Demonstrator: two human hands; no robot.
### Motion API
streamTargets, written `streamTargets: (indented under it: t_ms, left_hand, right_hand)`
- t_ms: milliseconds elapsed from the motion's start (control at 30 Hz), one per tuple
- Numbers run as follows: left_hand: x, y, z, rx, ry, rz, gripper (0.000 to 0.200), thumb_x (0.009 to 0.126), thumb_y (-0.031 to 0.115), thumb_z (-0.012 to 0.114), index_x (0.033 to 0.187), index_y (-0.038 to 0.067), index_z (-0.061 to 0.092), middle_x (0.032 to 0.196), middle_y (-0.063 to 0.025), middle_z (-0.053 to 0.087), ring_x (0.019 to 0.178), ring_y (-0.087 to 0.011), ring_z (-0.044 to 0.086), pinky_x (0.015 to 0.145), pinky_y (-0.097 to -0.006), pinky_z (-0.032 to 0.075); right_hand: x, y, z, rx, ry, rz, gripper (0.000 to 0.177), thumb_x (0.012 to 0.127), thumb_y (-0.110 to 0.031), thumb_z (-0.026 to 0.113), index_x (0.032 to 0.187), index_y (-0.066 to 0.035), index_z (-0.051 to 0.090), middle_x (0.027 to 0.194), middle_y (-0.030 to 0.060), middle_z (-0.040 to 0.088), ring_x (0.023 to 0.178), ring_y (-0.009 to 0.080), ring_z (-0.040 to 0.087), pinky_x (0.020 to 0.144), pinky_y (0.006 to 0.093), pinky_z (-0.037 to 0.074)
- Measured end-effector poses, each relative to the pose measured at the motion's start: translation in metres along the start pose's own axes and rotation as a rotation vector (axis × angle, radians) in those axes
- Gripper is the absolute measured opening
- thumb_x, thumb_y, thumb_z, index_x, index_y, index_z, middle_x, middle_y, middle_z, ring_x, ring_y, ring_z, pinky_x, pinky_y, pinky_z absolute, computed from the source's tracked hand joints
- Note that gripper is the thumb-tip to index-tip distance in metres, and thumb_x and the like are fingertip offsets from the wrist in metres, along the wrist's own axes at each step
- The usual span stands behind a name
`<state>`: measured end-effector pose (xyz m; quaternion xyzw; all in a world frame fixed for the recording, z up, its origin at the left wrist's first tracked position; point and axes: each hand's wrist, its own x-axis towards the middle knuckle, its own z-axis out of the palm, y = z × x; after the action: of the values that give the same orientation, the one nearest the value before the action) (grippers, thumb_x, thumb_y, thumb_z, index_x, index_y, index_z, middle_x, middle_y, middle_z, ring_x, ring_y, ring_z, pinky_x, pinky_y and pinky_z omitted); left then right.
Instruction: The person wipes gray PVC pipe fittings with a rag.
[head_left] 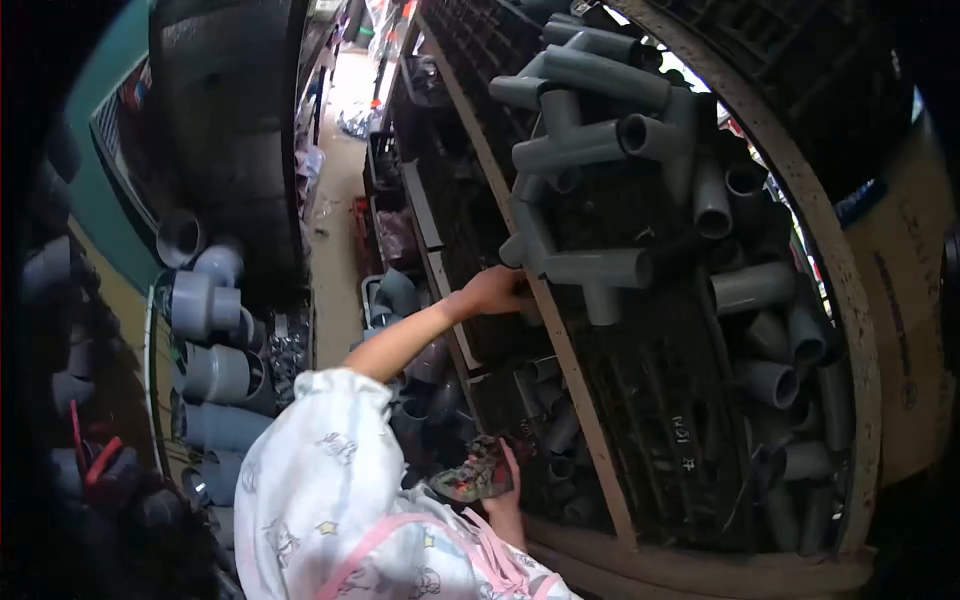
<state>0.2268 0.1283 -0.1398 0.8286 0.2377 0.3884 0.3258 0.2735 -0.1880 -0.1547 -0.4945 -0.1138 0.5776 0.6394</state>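
Rag bunched in the right hand, low by the wooden post.
Could fall if held too loosely. Cannot tell the grip of the left hand, farther up at the same post, with fingers partly hidden. Beyond, could knock down grey pipes with one bump, given such a messy pile.

dim; glare at top; dark warped edges

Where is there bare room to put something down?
The mostly bare strip of floor between the tall black panel and the red crate. Grey pipe fittings crowd the right side; stacked fittings crowd the left.
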Motion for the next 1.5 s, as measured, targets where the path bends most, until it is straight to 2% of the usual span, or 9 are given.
streamTargets:
  t_ms: [133,500,633,767,933,1100,1267,1300,1500]
  left_hand:
    - [-0.057,0.05,-0.068,-0.364,0.063,-0.364,0.039,0.068,0.025,0.068,0.097,0.004,0.054,0.071,-0.0018,0.053,0.063,-0.0054,0.042,0.055,-0.0232,0.036]
    - [-0.177,0.099,-0.153,-1.053,0.576,-0.512,0.032,0.084,0.027,0.05,0.107,0.006,0.044,0.093,-0.0001,0.052,0.086,-0.008,0.05,0.074,-0.0231,0.041]
    - [-0.19,0.119,-0.16,-0.998,0.737,-0.246,0.045,0.084,0.035,0.047,0.116,0.004,0.039,0.115,-0.0059,0.043,0.106,-0.0141,0.042,0.09,-0.0272,0.034]
    - [-0.199,0.138,-0.175,-0.783,0.858,-0.246,0.046,0.081,0.032,0.053,0.113,0.0,0.042,0.108,-0.0033,0.047,0.1,-0.012,0.044,0.087,-0.0245,0.033]
    - [-0.178,0.192,-0.172,-0.417,0.915,-0.185,0.037,0.084,0.029,0.051,0.105,-0.001,0.048,0.102,-0.0053,0.048,0.093,-0.0109,0.045,0.083,-0.0235,0.034]
    - [-0.168,0.192,-0.199,-0.067,0.991,-0.127,0.037,0.082,0.032,0.052,0.098,-0.001,0.052,0.095,-0.0106,0.046,0.088,-0.0184,0.047,0.079,-0.027,0.036]
    - [-0.172,0.188,-0.173,-0.022,0.857,-0.13,0.035,0.083,0.029,0.05,0.094,-0.003,0.053,0.088,-0.0108,0.052,0.083,-0.0188,0.05,0.075,-0.0284,0.039]
    - [-0.175,0.189,-0.162,-0.052,0.858,-0.163,0.034,0.084,0.028,0.049,0.093,-0.004,0.053,0.088,-0.011,0.053,0.084,-0.0187,0.051,0.075,-0.0282,0.039]
    - [-0.159,0.158,-0.163,-0.041,0.943,-0.224,0.031,0.086,0.024,0.046,0.09,-0.005,0.055,0.082,-0.0082,0.057,0.077,-0.0137,0.052,0.069,-0.0256,0.041]
  right_hand:
    - [0.034,0.0,0.006,0.417,-0.101,0.247,0.03,0.085,-0.029,0.039,0.097,-0.006,0.054,0.089,0.0118,0.058,0.082,0.0277,0.056,0.076,0.0419,0.045]
    - [0.043,-0.042,0.211,-0.19,-0.655,-0.254,0.04,0.089,-0.024,0.038,0.119,0.001,0.038,0.114,0.0096,0.047,0.103,0.0168,0.047,0.089,0.0301,0.036]
    - [0.043,-0.008,0.262,-0.843,-0.755,-1.265,0.064,0.072,-0.015,0.056,0.127,-0.004,0.027,0.129,0.0199,0.023,0.123,0.0334,0.019,0.1,0.0444,0.015]
    - [0.044,0.023,0.261,-0.847,-0.807,-1.35,0.081,0.07,-0.025,0.055,0.132,-0.002,0.008,0.136,0.019,0.007,0.126,0.035,0.005,0.101,0.0421,0.005]
    - [0.076,0.008,0.278,-0.023,-0.859,-0.063,0.039,0.091,-0.028,0.025,0.115,0.0,0.037,0.105,0.0072,0.048,0.093,0.0152,0.047,0.084,0.0273,0.036]
    - [0.034,0.014,0.271,-0.433,-0.901,-0.649,0.042,0.091,-0.027,0.021,0.118,0.002,0.035,0.118,0.0146,0.039,0.11,0.0228,0.036,0.095,0.0341,0.024]
    - [0.032,-0.009,0.266,0.094,-0.741,-0.152,0.042,0.091,-0.035,0.025,0.112,-0.003,0.042,0.107,0.0075,0.048,0.1,0.016,0.044,0.09,0.029,0.031]
    - [0.068,-0.007,0.254,0.485,-1.238,0.017,0.041,0.091,-0.036,0.025,0.111,-0.005,0.043,0.105,0.0056,0.05,0.094,0.0134,0.048,0.085,0.0272,0.036]
    - [0.042,0.02,0.254,-0.311,-0.593,-0.446,0.049,0.09,-0.038,0.028,0.121,-0.002,0.036,0.119,0.0073,0.041,0.11,0.0157,0.037,0.093,0.0279,0.028]
